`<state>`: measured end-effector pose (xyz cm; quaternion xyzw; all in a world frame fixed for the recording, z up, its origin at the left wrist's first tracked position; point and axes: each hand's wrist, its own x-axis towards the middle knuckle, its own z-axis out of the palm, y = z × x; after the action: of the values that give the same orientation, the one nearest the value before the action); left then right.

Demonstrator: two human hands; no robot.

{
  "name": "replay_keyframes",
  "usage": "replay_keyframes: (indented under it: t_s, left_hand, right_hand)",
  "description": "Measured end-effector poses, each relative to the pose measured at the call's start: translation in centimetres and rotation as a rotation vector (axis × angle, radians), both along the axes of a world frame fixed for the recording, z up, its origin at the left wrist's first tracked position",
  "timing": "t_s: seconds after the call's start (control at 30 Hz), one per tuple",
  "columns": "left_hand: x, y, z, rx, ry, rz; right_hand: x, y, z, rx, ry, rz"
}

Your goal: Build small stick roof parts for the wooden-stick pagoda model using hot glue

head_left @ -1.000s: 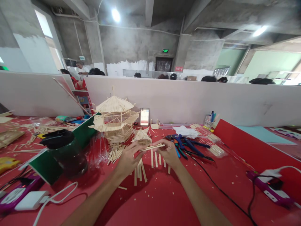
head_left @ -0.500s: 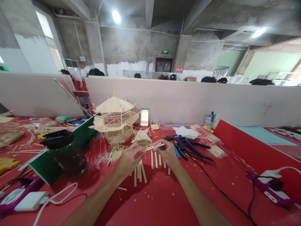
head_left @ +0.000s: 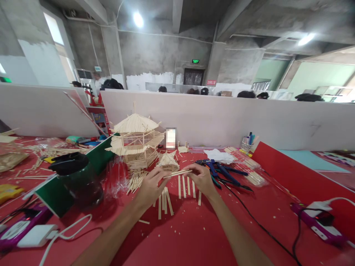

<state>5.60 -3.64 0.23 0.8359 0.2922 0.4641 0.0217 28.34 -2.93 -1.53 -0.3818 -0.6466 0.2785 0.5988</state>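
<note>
Thin pale wooden sticks (head_left: pixel 177 173) lie roughly level between my hands, just in front of a small stick-built pavilion (head_left: pixel 168 161). Their left end is pinched by my left hand (head_left: pixel 152 184). Closed fingers of my right hand (head_left: pixel 202 180) grip the other end. Below them on the red table are flat sticks (head_left: pixel 165 203) in a fan and several more (head_left: pixel 184 187) in a row. A larger two-tiered stick pavilion (head_left: pixel 135 140) stands behind my left hand, with a pile of short sticks (head_left: pixel 137 180) at its foot.
Pliers and a glue gun (head_left: pixel 219 170) lie right of my right hand, with a black cable (head_left: pixel 249 218) running forward. A dark lidded jar (head_left: pixel 79 181) stands left by a green board (head_left: pixel 62 195). Purple power strips (head_left: pixel 318 225) sit at both sides. A white partition (head_left: pixel 222 118) closes the back.
My right hand has shifted slightly right, and the held sticks now lie a little flatter. My left hand has barely moved.
</note>
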Motion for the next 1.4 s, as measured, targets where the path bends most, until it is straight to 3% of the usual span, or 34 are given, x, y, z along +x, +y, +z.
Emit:
replay_keyframes:
  t_s: [0.3,0.63,0.8,0.93,1.17,1.4]
  left_hand:
    - [-0.4,0.0,0.1,-0.051,0.031,0.006]
    - [-0.2,0.1,-0.1,-0.119,-0.054,-0.006]
    - [0.2,0.0,0.0,-0.333,-0.188,-0.002]
    - [0.3,0.2,0.1,-0.500,-0.269,0.002]
    - [0.1,0.4,0.3,-0.526,-0.275,0.020]
    - [-0.3,0.5,0.1,-0.466,-0.241,0.002]
  right_hand:
    - [-0.1,-0.5,0.3,0.051,-0.058,-0.056]
    - [-0.3,-0.3,0.3,-0.058,0.005,-0.040]
    - [-1.0,-0.3,0.7,-0.143,0.233,0.099]
    - [-1.8,-0.1,0.3,-0.221,0.380,0.124]
    - [-2.6,0.0,0.0,-0.300,0.526,0.184]
    - [-2.5,-0.6,0.6,-0.194,0.408,0.175]
